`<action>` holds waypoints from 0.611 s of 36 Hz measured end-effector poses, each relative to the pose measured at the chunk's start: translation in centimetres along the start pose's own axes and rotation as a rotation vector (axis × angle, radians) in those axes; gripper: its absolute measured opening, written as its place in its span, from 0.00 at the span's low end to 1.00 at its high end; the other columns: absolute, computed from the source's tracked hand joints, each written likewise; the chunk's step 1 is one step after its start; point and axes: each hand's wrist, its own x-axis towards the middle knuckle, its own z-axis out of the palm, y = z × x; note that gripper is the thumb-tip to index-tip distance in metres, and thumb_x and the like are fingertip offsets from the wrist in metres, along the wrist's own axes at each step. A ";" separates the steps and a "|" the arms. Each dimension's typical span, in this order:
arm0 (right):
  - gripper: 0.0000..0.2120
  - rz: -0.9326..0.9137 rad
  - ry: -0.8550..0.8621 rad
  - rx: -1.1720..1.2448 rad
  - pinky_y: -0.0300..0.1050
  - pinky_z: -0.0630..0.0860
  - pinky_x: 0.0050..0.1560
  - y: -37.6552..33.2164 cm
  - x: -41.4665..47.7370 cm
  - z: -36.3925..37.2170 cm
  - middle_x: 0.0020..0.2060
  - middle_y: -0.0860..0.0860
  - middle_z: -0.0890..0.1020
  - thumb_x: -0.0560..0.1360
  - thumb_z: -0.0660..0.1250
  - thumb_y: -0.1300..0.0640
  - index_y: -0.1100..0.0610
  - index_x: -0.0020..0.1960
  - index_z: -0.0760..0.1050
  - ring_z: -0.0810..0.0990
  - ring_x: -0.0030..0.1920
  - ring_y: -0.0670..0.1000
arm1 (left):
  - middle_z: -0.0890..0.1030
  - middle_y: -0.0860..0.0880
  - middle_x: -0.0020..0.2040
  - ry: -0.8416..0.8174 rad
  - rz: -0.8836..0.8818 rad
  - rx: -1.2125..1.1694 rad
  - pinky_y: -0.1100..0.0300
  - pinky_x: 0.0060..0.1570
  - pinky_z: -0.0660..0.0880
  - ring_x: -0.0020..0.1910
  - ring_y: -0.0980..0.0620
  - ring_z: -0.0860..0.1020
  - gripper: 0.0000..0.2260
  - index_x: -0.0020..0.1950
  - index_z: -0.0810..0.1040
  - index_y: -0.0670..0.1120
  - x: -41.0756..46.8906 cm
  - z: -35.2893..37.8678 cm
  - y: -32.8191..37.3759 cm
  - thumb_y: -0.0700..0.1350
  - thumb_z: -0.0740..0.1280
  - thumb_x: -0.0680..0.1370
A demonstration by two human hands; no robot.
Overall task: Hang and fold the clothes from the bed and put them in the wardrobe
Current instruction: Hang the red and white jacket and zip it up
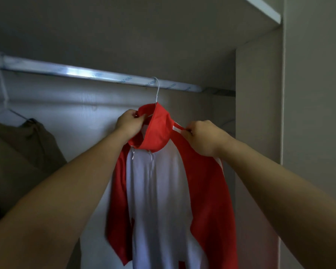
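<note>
Both arms reach up: left hand point(128, 124) pinches the jacket point(163, 181) collar, right hand point(203, 137) grips its shoulder, hanger point(156, 90) hooked on the rail point(76, 71).

Single head-worn view, wide-angle, facing straight into the wardrobe point(258, 113) and tilted a little upward: the hanging rail point(97, 74) crosses the upper half of the frame, with the top panel point(124, 26) above it. Close range. My forearms enter from both lower corners, and my left hand point(129, 123) and right hand point(204, 138) sit near frame centre on the jacket point(163, 191).
</note>
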 end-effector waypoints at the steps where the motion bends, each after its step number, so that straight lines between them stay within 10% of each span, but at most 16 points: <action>1: 0.20 0.006 0.005 -0.019 0.53 0.80 0.45 -0.4 0.0 -0.1 0.43 0.53 0.81 0.83 0.55 0.43 0.56 0.50 0.78 0.80 0.41 0.55 | 0.84 0.48 0.53 -0.015 -0.006 0.010 0.53 0.55 0.77 0.52 0.47 0.81 0.15 0.57 0.82 0.48 -0.4 -0.3 0.3 0.57 0.68 0.77; 11: 0.15 0.058 0.028 0.023 0.49 0.74 0.41 -4.8 -0.8 0.8 0.44 0.57 0.76 0.83 0.57 0.52 0.55 0.39 0.67 0.76 0.38 0.57 | 0.78 0.46 0.66 -0.084 -0.060 0.069 0.52 0.64 0.75 0.62 0.46 0.78 0.24 0.72 0.72 0.46 -5.4 -3.0 2.2 0.50 0.69 0.77; 14: 0.12 0.068 0.031 0.012 0.49 0.72 0.41 -5.4 -1.1 0.8 0.44 0.56 0.74 0.83 0.57 0.52 0.56 0.43 0.67 0.75 0.37 0.57 | 0.82 0.47 0.54 -0.057 -0.028 0.091 0.55 0.53 0.77 0.54 0.43 0.80 0.10 0.56 0.80 0.47 -6.0 -3.7 2.5 0.49 0.63 0.80; 22: 0.06 0.114 -0.018 0.032 0.49 0.68 0.41 -6.3 -1.2 0.7 0.49 0.58 0.79 0.82 0.58 0.53 0.55 0.48 0.67 0.80 0.44 0.64 | 0.81 0.49 0.37 0.028 -0.002 -0.107 0.55 0.41 0.72 0.37 0.53 0.78 0.24 0.41 0.81 0.44 -6.3 -3.6 4.3 0.62 0.58 0.78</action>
